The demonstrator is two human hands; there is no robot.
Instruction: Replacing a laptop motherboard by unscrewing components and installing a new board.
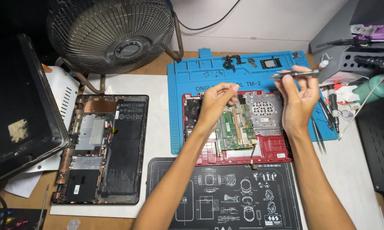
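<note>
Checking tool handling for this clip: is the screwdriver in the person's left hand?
No, the right hand holds the slim grey screwdriver above the blue mat, while the left hand pinches over the red laptop.

Wooden desk (158, 64) against a pale wall (260, 21).

Both bare forearms reach forward from the lower edge of the view and draw closer together as they rise, wrists lifted and hands held up side by side, a little apart. The left hand (213, 104) is bent over at the wrist, its fingers (226, 88) curled and pinched together at the tips with the thumb. The right hand (297, 100) stands upright with its back toward the camera, thumb and fingertips closed in a fine pinch at the top, the remaining fingers loosely folded.
</note>
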